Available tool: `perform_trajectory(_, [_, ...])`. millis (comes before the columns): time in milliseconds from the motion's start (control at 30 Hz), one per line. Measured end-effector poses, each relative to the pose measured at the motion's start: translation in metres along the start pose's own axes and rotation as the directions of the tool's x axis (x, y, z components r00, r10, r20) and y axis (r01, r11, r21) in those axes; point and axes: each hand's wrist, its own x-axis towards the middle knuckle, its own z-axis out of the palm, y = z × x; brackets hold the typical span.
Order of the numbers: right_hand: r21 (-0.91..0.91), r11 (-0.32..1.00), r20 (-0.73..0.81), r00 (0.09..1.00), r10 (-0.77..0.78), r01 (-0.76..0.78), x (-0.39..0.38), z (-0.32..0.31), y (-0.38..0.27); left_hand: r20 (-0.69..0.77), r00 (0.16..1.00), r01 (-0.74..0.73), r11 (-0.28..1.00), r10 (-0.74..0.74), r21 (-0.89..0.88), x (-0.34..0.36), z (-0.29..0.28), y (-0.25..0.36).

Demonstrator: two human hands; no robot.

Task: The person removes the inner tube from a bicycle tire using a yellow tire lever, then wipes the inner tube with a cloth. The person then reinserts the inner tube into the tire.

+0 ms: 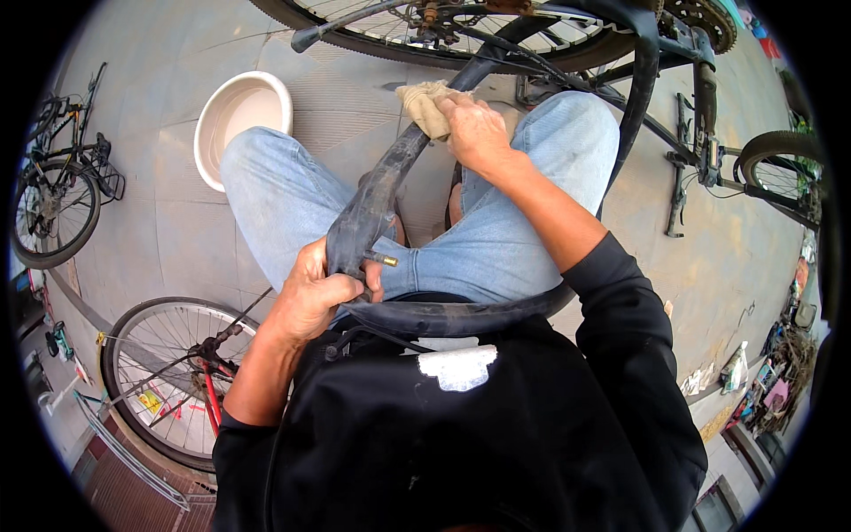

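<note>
A black rubber inner tube (pixel 379 191) runs between my knees and loops back across my lap. Its surface looks dusty, and a brass-tipped valve (pixel 381 258) sticks out near its lower bend. My left hand (pixel 315 288) is closed around the tube beside that valve. Farther up, my right hand (pixel 479 131) grips a crumpled beige cloth (pixel 425 106), which lies against the tube. The fingertips of my right hand are partly hidden by the cloth. Beyond the cloth, the tube leads up toward a bicycle wheel (pixel 567 49).
A bicycle frame (pixel 647 62) with wheel, chainring and cables stands close in front and to the right. A white basin (pixel 285 97) sits by my left knee. Other bicycles are at left, including a red-framed one's wheel (pixel 111 355). Assorted clutter (pixel 780 381) lies at far right.
</note>
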Motion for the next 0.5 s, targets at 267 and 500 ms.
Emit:
perform_trajectory(267, [0.922, 0.379, 0.258, 0.854, -0.451, -0.077, -0.034, -0.086, -0.081, -0.084, 0.995, -0.056, 0.997, 0.051, -0.059, 0.015, -0.028, -0.020])
perform_trajectory(500, [0.810, 0.186, 0.532, 0.830, 0.167, -0.556, -0.014, -0.059, -0.035, 0.070, 0.994, -0.062, 0.970, 0.080, -0.236, 0.020, -0.015, -0.015])
